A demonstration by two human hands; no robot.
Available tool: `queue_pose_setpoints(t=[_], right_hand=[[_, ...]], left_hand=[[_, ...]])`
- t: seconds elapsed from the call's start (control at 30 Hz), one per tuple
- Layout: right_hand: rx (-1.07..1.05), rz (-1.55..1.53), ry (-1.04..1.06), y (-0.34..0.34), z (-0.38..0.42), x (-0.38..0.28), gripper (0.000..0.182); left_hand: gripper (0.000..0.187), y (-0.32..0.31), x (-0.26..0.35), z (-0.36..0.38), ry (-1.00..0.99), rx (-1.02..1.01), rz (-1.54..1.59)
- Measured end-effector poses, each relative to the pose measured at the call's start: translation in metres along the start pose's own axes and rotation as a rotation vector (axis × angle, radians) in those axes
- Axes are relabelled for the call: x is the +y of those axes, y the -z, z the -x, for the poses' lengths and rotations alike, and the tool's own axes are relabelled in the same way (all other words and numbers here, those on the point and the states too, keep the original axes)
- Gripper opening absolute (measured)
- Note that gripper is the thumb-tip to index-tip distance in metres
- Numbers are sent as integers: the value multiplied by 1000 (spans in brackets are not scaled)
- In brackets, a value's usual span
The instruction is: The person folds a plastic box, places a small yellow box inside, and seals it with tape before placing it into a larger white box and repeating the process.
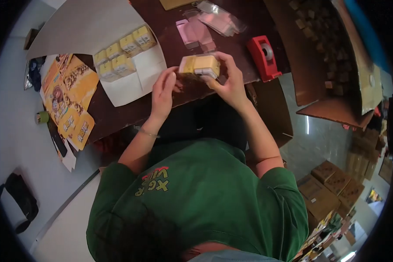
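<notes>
My right hand (231, 81) grips a pair of small yellow boxes (201, 65) between thumb and fingers, held up over the near part of the dark table. Beside their left end is my left hand (163, 89), its fingers loosely curled and apart; whether a fingertip touches the boxes is hard to see. To the left, several similar yellow boxes (122, 63) stand in two rows in an open white carton (139, 85). Beyond the held boxes lie flat pink box pieces (196, 32) and clear plastic sleeves (218, 19).
A red tape dispenser (264, 56) stands at the table's right edge. On the right is a big cardboard box (305, 83) with many small brown blocks (332, 52). Orange printed packaging (70, 96) lies at the left. Stacked cartons (323, 192) sit lower right.
</notes>
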State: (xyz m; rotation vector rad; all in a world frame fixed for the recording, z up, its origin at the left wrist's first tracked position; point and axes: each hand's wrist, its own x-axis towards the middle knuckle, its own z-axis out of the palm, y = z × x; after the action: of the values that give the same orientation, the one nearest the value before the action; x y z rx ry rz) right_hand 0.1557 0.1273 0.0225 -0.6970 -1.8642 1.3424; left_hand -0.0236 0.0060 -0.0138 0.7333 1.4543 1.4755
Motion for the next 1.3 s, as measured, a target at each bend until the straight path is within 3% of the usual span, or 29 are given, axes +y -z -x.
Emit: queue_pose_setpoints(t=[0.03,0.07,0.13,0.17,0.27,0.3,0.37,0.4,0.47,0.5,0.53,0.57,0.6,0.7,0.73,0.8,0.87,0.93,0.97,1.0,1.07,1.13,1.17,1.23,1.3], right_hand=[[-76,-7,38,-12,-20,-6,58],[-116,152,197,-28,-40,-12,57],[-267,210,299,-73,-73,-9,56],[-296,250,297,-101,-87,3,55],[-250,373,480,-138,-106,39,46],[-193,262,456,-126,-105,22,31],[45,292,508,-93,-132,42,19],[142,470,336,-65,-150,58,15],[337,1009,151,-5,-180,111,39],[290,1250,-102,18,-187,128,50],[221,1232,-254,34,-191,129,54],[155,1208,-403,46,-195,130,57],[110,1206,-387,54,-197,121,53],[220,1200,-44,62,-192,115,40],[233,866,-109,60,-187,110,33],[240,192,-230,54,-166,92,20],[10,-309,-419,21,-113,41,15],[-138,-381,-497,-17,-62,11,14],[-69,-357,-440,-33,-42,20,15],[11,31,-220,-32,-29,15,16],[208,650,236,-23,-19,6,32],[92,676,363,-10,-19,-21,38],[-11,706,408,-5,-17,-22,30],[-230,563,359,8,-11,-12,21],[-331,109,90,14,-1,-10,13]], left_hand=[[29,4,19,15,-209,172,-385],[29,15,21,19,-304,194,-629],[30,40,24,26,-485,220,-1116],[27,46,16,28,-337,200,-982],[26,57,8,33,-315,114,-1053],[26,58,7,33,-331,128,-1019],[26,59,11,33,-305,123,-996],[26,59,11,34,-283,117,-985],[26,58,12,30,-331,105,-969],[26,56,13,28,-348,94,-951],[26,54,15,26,-363,84,-934],[26,51,18,22,-373,72,-913],[26,47,21,19,-383,62,-890],[33,38,25,11,-346,-8,-757],[36,36,27,7,-320,-35,-703],[46,24,36,-3,-165,-137,-171],[57,10,35,-16,-52,-233,234],[67,-1,37,-27,100,-301,440],[71,6,29,-33,195,-404,435],[76,1,32,-35,98,-468,546],[82,-3,40,-27,188,-583,651],[83,-2,35,-19,263,-685,591],[80,-7,36,-10,249,-794,606],[74,-6,23,-2,354,-849,733],[59,-6,7,4,408,-849,838]])
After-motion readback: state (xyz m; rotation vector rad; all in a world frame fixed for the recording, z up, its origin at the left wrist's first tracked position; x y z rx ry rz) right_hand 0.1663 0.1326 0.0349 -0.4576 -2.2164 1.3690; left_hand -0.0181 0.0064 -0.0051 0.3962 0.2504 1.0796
